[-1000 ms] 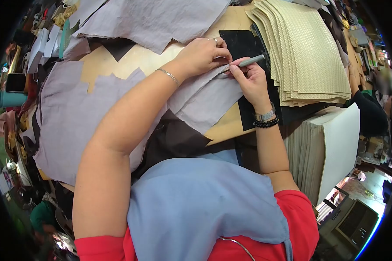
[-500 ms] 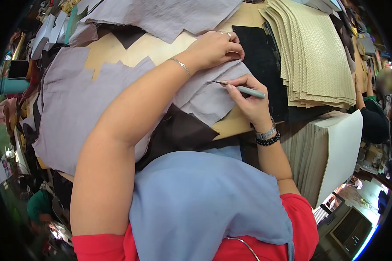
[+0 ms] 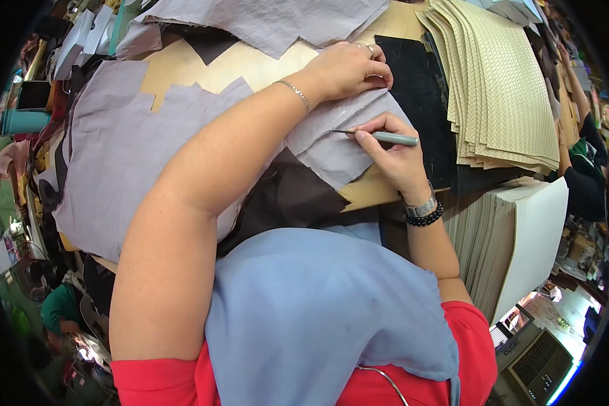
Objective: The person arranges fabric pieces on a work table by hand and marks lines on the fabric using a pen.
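My right hand (image 3: pixel 394 150) is closed round a grey-handled tool (image 3: pixel 395 139) with a thin dark tip. That tip points left and meets the folded edge of a pale grey-lilac fabric piece (image 3: pixel 342 159). Just above, my left hand (image 3: pixel 350 70) rests at the upper edge of the same fabric, its fingers curled down; whatever they pinch is hidden beneath them. Larger lilac fabric (image 3: pixel 125 149) lies under and left of my left arm. Dark brown cloth (image 3: pixel 287 193) shows below the fabric piece.
A stack of cream textured sheets (image 3: pixel 504 88) stands at the right, beside a black sheet (image 3: pixel 413 88). Below it is a thick stack with a white board (image 3: pixel 538 237). More lilac fabric (image 3: pixel 264 20) lies at the top. Another person's arm (image 3: pixel 575 88) shows at far right.
The tool and my right hand have moved away from my left fingers, down and left along the fabric. The tool now points left. The view has shifted slightly.
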Demonstrator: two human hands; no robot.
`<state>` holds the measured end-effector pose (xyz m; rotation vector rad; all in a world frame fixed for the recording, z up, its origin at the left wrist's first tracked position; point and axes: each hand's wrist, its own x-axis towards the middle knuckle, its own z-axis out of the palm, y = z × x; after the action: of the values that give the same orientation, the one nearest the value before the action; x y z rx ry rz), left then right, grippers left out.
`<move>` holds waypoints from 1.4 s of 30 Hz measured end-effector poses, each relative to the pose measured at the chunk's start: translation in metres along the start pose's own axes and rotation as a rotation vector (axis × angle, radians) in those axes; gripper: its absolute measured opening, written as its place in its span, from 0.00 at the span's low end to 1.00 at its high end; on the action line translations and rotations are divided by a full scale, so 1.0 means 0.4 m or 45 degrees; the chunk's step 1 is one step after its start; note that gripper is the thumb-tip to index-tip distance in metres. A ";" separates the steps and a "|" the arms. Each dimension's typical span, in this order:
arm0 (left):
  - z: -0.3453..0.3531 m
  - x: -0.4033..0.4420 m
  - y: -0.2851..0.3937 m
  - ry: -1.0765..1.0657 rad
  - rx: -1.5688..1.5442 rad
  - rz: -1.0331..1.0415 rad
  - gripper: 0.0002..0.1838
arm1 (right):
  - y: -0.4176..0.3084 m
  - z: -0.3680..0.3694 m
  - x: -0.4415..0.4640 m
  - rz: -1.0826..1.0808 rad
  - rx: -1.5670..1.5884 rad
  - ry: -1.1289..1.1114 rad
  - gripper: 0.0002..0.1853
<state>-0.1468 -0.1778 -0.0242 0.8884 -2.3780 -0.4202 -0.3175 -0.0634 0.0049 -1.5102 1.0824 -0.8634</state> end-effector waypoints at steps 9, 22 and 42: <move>-0.003 0.000 0.003 -0.024 0.010 -0.005 0.04 | 0.005 -0.004 0.004 -0.008 -0.002 -0.092 0.06; -0.003 0.000 0.004 -0.012 -0.008 -0.003 0.04 | -0.012 0.023 -0.051 -0.098 0.377 0.024 0.03; 0.003 0.000 0.002 0.044 0.003 0.023 0.05 | 0.012 0.035 -0.027 -0.092 0.061 0.000 0.04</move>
<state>-0.1479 -0.1771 -0.0245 0.8680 -2.3535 -0.3920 -0.3092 -0.0489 -0.0024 -1.5168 1.0057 -0.9330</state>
